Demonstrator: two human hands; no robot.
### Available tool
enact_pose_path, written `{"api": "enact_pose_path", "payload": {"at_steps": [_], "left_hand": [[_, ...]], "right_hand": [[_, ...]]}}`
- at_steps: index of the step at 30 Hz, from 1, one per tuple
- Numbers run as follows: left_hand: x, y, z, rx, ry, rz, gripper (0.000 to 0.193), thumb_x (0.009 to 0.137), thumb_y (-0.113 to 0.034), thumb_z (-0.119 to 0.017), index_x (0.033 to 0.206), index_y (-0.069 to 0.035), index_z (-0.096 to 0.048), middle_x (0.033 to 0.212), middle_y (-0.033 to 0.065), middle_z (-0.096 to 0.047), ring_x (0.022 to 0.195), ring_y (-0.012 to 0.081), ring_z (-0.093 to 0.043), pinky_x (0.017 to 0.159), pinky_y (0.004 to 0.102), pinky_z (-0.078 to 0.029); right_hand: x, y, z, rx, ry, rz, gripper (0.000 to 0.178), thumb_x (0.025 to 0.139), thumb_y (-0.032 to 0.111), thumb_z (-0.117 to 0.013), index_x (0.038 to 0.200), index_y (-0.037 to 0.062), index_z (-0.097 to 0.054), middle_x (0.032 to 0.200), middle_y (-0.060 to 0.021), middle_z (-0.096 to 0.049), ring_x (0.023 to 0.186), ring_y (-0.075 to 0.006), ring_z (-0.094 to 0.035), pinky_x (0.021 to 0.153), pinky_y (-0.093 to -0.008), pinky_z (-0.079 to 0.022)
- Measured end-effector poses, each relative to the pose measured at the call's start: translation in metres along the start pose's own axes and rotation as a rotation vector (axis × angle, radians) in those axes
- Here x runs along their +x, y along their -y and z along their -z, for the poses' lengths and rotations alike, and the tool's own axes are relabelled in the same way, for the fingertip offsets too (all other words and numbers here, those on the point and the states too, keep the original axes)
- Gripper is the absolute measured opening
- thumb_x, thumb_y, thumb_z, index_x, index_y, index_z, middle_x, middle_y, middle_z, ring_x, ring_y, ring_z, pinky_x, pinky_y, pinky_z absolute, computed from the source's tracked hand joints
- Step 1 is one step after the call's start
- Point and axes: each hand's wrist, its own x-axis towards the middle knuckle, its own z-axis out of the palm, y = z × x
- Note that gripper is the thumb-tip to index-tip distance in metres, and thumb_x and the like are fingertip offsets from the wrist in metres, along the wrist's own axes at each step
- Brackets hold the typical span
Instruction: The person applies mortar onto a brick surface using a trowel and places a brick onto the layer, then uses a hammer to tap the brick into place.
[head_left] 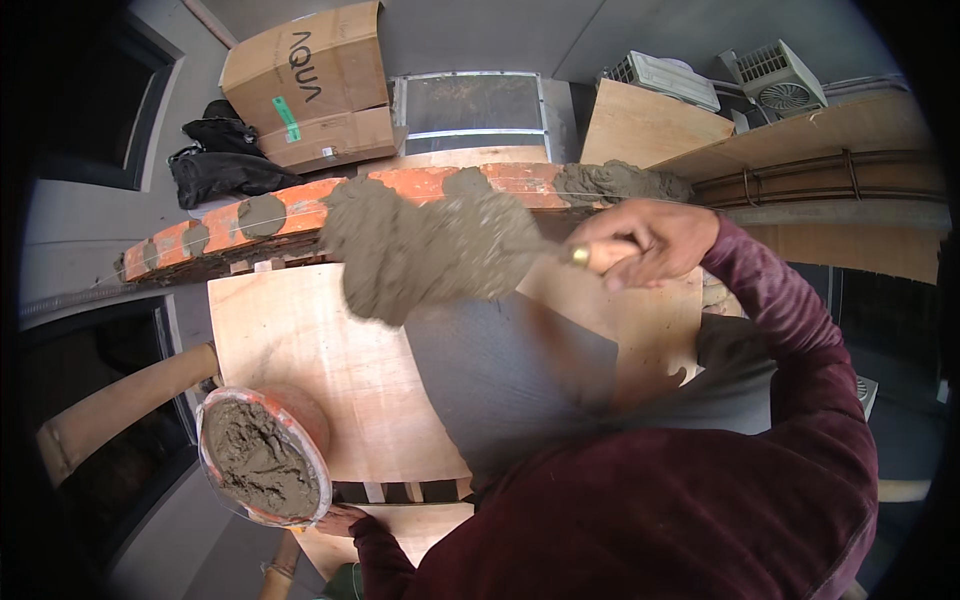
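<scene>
My right hand (655, 240) is closed around the wooden handle of a trowel (603, 256). Heaped grey mortar (430, 245) covers nearly all of the blade, in front of and partly over the brick wall (410, 183); whether it touches the bricks I cannot tell. At the lower left, an orange bucket (310, 418) leans over, its mouth full of wet mortar (258, 462). My left hand (342, 520) grips the bucket's near rim, with part of the fingers hidden. Dabs of mortar (262, 216) sit along the wall's top, and a thicker bed (620, 183) lies at its right end.
Plywood sheets (290, 350) lie under me, with gaps between boards. A taut string runs along the wall. Beyond it stand a cardboard box (310, 90), a black bag (230, 170) and air-conditioner units (775, 80). A bamboo pole (130, 405) slants at the left.
</scene>
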Motion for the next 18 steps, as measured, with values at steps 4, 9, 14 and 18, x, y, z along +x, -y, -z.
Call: {"api": "enact_pose_path", "payload": {"at_steps": [4,9,14,18], "left_hand": [[-0.009,0.060,-0.033,0.101,0.004,-0.035,0.058,0.108,-0.042,-0.024,0.145,0.000,-0.041,0.150,0.0259,-0.038,0.134,0.0461,-0.039,0.106,0.0550,-0.035],[-0.029,0.025,-0.016,0.078,0.099,0.122,0.057,0.107,-0.040,-0.027,0.144,0.000,-0.042,0.148,0.0241,-0.041,0.132,0.0443,-0.041,0.105,0.0537,-0.036],[-0.026,0.006,0.002,0.064,0.150,0.184,0.055,0.105,-0.039,-0.031,0.142,0.000,-0.043,0.146,0.0223,-0.044,0.130,0.0425,-0.043,0.104,0.0524,-0.037],[-0.031,0.000,0.005,0.044,0.174,0.221,0.053,0.104,-0.037,-0.034,0.141,0.000,-0.044,0.145,0.0209,-0.046,0.129,0.0411,-0.045,0.104,0.0514,-0.037]], "right_hand": [[-0.028,-0.033,0.066,0.000,-0.150,-0.070,0.046,0.092,0.012,-0.070,0.134,0.0014,-0.054,0.073,-0.0002,-0.058,0.047,-0.0058,-0.051,0.042,-0.0215,-0.045],[-0.040,-0.081,0.119,0.027,-0.332,-0.220,0.039,0.091,0.004,-0.066,0.128,-0.0002,-0.056,0.072,-0.0002,-0.057,0.050,-0.0071,-0.052,0.045,-0.0232,-0.046],[-0.008,-0.137,0.140,-0.567,-0.341,-0.019,0.043,0.084,0.008,-0.067,0.124,-0.0021,-0.058,0.085,-0.0133,-0.066,0.086,-0.0276,-0.067,0.077,-0.0420,-0.052],[0.034,-0.174,0.109,-1.032,-0.431,-0.182,0.045,0.084,0.005,-0.059,0.128,0.0012,-0.055,0.107,-0.0204,-0.066,0.094,-0.0377,-0.068,0.078,-0.0466,-0.053]]}}
